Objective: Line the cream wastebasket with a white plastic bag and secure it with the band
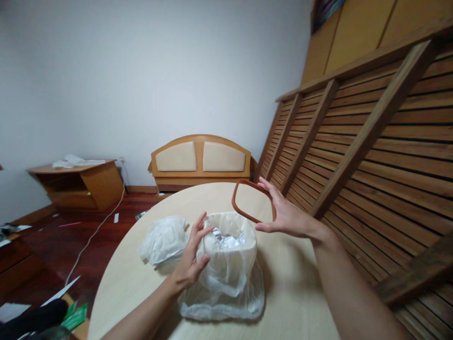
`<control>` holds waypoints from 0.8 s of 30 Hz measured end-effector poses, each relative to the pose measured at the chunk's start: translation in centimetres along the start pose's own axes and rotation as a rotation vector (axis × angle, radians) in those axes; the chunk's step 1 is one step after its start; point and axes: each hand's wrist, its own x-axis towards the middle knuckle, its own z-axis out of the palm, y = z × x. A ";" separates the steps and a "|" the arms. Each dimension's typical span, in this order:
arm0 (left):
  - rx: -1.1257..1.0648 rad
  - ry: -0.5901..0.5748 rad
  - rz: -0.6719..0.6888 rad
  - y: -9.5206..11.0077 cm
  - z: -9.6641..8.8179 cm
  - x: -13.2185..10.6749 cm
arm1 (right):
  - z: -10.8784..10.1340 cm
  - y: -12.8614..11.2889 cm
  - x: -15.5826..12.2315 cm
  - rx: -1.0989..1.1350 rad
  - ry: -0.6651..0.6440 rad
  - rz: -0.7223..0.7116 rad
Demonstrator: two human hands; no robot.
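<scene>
A small bin [230, 264] lined with a clear plastic bag stands on the round pale table [141, 283], with crumpled paper inside. My left hand [193, 255] grips the bag at the bin's left rim, fingers curled on it. My right hand [286, 215] holds a brown rounded-rectangle ring [244, 200] tilted just above and behind the bin's right side. A second crumpled clear plastic bag [163, 241] lies on the table to the left of the bin.
A slatted wooden bed frame [371, 141] leans along the right. A headboard [201, 160] stands against the far wall, a low wooden cabinet [81, 184] at left. A white cable [95, 231] and paper scraps lie on the dark floor.
</scene>
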 end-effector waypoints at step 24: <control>-0.065 0.325 -0.297 6.1 -1.7 6.9 | 2.2 -2.3 1.0 -0.055 -0.243 -0.197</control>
